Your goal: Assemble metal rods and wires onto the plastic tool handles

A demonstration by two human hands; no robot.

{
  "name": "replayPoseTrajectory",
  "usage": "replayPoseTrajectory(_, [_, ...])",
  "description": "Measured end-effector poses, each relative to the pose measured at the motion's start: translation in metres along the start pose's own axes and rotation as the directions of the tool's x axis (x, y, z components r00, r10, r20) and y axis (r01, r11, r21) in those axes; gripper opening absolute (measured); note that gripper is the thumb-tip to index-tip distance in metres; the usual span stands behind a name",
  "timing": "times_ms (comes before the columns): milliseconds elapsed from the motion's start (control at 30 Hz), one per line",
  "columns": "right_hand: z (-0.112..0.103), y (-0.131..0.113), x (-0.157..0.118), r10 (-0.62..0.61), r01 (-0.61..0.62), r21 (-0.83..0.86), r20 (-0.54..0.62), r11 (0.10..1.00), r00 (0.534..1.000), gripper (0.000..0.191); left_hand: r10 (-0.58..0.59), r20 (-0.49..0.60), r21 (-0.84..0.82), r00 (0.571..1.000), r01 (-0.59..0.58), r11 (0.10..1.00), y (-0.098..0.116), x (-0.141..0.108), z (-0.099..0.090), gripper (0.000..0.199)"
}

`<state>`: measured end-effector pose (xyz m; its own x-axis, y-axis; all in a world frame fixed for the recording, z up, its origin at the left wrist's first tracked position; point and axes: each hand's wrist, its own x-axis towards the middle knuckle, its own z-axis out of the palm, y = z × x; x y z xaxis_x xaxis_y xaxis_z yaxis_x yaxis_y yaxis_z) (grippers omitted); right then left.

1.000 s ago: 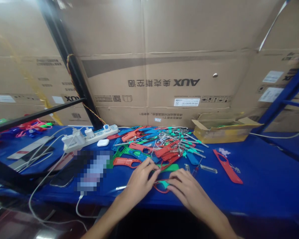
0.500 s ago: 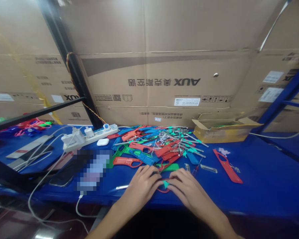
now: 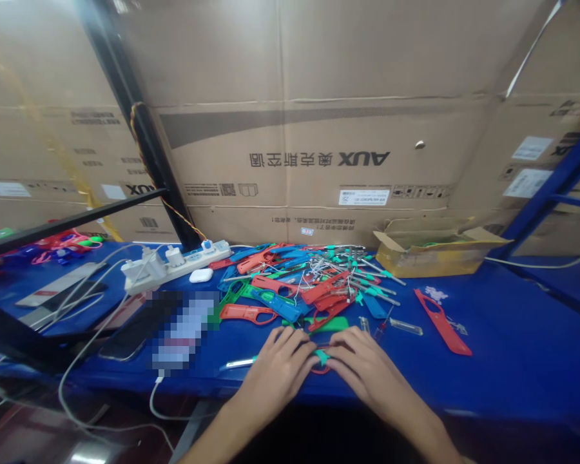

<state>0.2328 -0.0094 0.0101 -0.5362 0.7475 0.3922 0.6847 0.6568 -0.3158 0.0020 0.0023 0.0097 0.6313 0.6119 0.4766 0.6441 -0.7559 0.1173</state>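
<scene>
Near the front edge of the blue table, my left hand (image 3: 283, 361) and my right hand (image 3: 360, 364) are both closed on one lighter, from its two sides. Between the fingertips show its teal trigger piece (image 3: 321, 357) and part of a red casing (image 3: 320, 370). A metal rod (image 3: 240, 363) sticks out to the left from under my left hand. Just beyond my hands lies a green casing (image 3: 336, 324), and behind it a heap of red, blue and green casings (image 3: 275, 303) with metal rods and white wires.
An open cardboard box (image 3: 432, 258) stands behind on the right. A red casing (image 3: 444, 325) lies beside small metal parts. On the left are a power strip (image 3: 188, 263), a white earphone case (image 3: 202, 276), phones and loose cables.
My hands have barely moved and still hold the lighter. The whole view has shifted very slightly to the right.
</scene>
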Motion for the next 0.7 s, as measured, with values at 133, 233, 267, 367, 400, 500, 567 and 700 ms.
replayPoseTrajectory(133, [0.0002,-0.0001,-0.0001,0.011,-0.011,0.000,0.010,1.000,1.000,0.017,-0.035,-0.011,-0.003,0.999,0.035,0.999,0.0001,-0.0005,0.0021,0.020])
replayPoseTrajectory(233, [-0.0013,-0.0011,0.0003,0.011,-0.011,-0.012,0.001,1.000,1.000,0.016,-0.047,-0.023,-0.011,0.999,0.047,0.999,0.0000,-0.0002,0.0010,0.024])
replayPoseTrajectory(267, [-0.0019,-0.0014,0.0005,0.013,-0.013,-0.015,-0.008,1.000,1.000,0.016,-0.047,-0.022,-0.016,0.999,0.046,0.999,0.0000,-0.0002,0.0005,0.027])
replayPoseTrajectory(367, [-0.0027,-0.0016,0.0006,0.014,-0.015,-0.021,-0.018,1.000,1.000,0.016,-0.039,-0.007,-0.015,0.999,0.039,0.999,0.0002,-0.0007,-0.0004,0.040])
replayPoseTrajectory(400, [-0.0026,-0.0014,0.0005,0.016,-0.016,-0.020,-0.016,1.000,1.000,0.016,-0.033,-0.005,-0.004,0.999,0.033,0.999,0.0003,-0.0011,-0.0003,0.046])
replayPoseTrajectory(500, [-0.0018,-0.0003,-0.0003,0.021,-0.021,-0.014,-0.007,1.000,1.000,0.017,-0.039,-0.001,0.024,0.999,0.039,0.999,0.0003,-0.0020,0.0009,0.054])
replayPoseTrajectory(567, [-0.0014,0.0003,-0.0010,0.022,-0.022,-0.008,-0.007,1.000,1.000,0.018,-0.053,0.000,0.024,0.999,0.053,0.998,0.0004,-0.0022,0.0015,0.049])
replayPoseTrajectory(700, [-0.0014,0.0016,-0.0024,0.031,-0.031,0.012,-0.014,0.999,0.999,0.018,-0.060,-0.004,0.011,0.998,0.060,0.998,0.0008,-0.0019,0.0015,0.043])
